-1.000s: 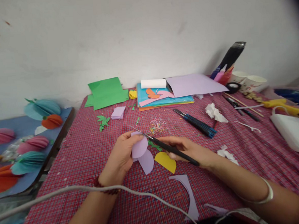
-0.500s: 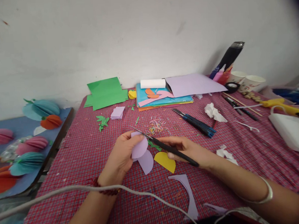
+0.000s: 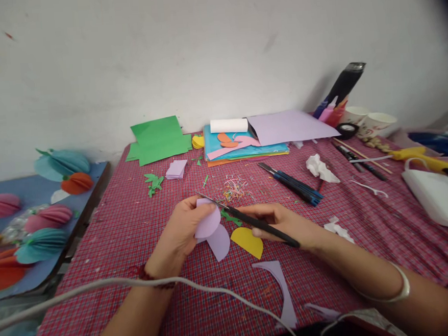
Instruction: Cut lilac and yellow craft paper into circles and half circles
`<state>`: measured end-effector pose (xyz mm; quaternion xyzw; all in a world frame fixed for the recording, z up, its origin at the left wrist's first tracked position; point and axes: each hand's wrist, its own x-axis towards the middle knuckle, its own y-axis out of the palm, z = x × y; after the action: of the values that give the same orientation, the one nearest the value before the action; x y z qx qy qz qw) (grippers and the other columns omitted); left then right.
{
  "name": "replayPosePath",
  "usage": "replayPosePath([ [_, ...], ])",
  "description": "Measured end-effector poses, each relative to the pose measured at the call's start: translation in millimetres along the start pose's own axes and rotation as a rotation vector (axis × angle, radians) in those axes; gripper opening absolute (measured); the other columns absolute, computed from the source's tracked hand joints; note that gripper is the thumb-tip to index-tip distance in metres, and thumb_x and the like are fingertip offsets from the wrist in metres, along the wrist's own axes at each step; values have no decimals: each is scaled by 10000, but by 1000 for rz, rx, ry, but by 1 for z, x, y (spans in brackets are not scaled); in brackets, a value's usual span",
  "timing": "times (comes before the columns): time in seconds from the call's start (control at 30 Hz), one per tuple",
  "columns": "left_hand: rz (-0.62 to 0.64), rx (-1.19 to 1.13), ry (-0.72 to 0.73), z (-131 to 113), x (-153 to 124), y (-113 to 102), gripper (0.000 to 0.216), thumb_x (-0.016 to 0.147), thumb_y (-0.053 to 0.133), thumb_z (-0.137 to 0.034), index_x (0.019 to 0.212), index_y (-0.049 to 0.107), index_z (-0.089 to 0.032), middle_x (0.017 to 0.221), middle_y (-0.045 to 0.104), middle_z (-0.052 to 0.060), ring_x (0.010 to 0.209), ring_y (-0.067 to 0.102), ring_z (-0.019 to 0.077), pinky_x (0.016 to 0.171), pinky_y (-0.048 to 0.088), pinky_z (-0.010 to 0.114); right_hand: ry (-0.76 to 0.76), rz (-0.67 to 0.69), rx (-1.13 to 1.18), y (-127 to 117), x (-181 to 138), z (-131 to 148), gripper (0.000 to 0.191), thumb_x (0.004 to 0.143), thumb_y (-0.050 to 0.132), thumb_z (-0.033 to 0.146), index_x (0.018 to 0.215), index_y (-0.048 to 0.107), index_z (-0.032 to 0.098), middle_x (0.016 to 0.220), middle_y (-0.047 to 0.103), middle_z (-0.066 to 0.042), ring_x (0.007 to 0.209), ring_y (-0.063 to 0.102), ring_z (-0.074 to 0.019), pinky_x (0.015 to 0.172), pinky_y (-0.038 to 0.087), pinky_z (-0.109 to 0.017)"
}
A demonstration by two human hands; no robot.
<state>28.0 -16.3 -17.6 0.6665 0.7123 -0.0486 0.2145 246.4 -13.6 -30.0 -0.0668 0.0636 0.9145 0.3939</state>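
Note:
My left hand pinches a folded lilac paper piece with a rounded edge, held just above the red checked tablecloth. My right hand grips black scissors, whose blades reach the top edge of the lilac piece. A second lilac half-round flap hangs below the held piece. A yellow half-round cutout lies under the scissors, and a curved lilac offcut lies nearer to me.
Green sheets, a stack of coloured papers, a lilac sheet, blue pens, a yellow glue gun, paper cups and a white bag crowd the far side. Paper fruit models lie at left. A white cable crosses in front.
Almost nothing has changed; both hands hold their places with the scissors at the lilac paper's edge, and the view has shifted very slightly.

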Motion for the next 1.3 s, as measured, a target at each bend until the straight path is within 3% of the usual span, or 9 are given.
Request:
replayPosePath([
  [0.23, 35, 12, -44, 0, 2, -4, 231, 511, 773, -230, 627, 596, -136, 546, 638, 25, 443, 560, 111, 430, 392, 208, 1, 1, -41, -3, 0, 2, 583, 722, 743, 384, 1265, 600, 226, 1082, 657, -50, 948, 582, -178, 833, 446, -313],
  [0.43, 93, 0, -44, -2, 2, -7, 216, 561, 792, -252, 662, 654, -119, 610, 670, 43, 521, 596, 120, 517, 438, 225, -8, 41, -31, -8, -1, 1, 589, 755, 721, 390, 1297, 562, 225, 1073, 617, -55, 848, 542, -143, 646, 420, -229],
  [0.6, 130, 35, -28, -4, 2, -9, 199, 606, 773, -287, 643, 665, -124, 594, 650, 33, 498, 552, 99, 486, 388, 205, -22, 70, 41, -13, 0, -8, 569, 784, 704, 344, 1313, 541, 211, 796, 552, 2, 587, 389, -66, 498, 303, -193],
  [0.7, 143, 52, -40, -3, 1, -9, 189, 618, 754, -294, 638, 664, -129, 572, 631, 25, 469, 519, 90, 457, 349, 199, -20, 90, 69, -16, 0, -13, 583, 789, 701, 334, 1330, 522, 207, 697, 477, 37, 545, 336, -57, 490, 283, -193],
  [0.9, 134, 74, -37, -2, -1, -8, 178, 627, 739, -290, 628, 651, -135, 539, 599, 3, 437, 479, 77, 434, 305, 196, -43, 92, 6, -15, -1, -6, 542, 797, 698, 335, 1309, 545, 240, 888, 566, -3, 631, 411, -65, 529, 320, -183],
  [1.07, 120, 81, -14, -5, 0, -7, 175, 630, 730, -292, 634, 657, -133, 565, 620, 17, 473, 515, 92, 461, 348, 201, -67, 96, -32, -16, -2, -1, 565, 796, 695, 361, 1322, 541, 221, 1052, 596, -44, 790, 502, -100, 618, 393, -192],
  [1.3, 72, 120, 13, -5, 0, -6, 174, 655, 703, -306, 632, 635, -147, 553, 618, 21, 457, 525, 108, 440, 349, 211, -57, 84, -17, -15, -1, -3, 568, 780, 711, 347, 1313, 555, 229, 977, 589, -31, 757, 482, -98, 584, 377, -192],
])
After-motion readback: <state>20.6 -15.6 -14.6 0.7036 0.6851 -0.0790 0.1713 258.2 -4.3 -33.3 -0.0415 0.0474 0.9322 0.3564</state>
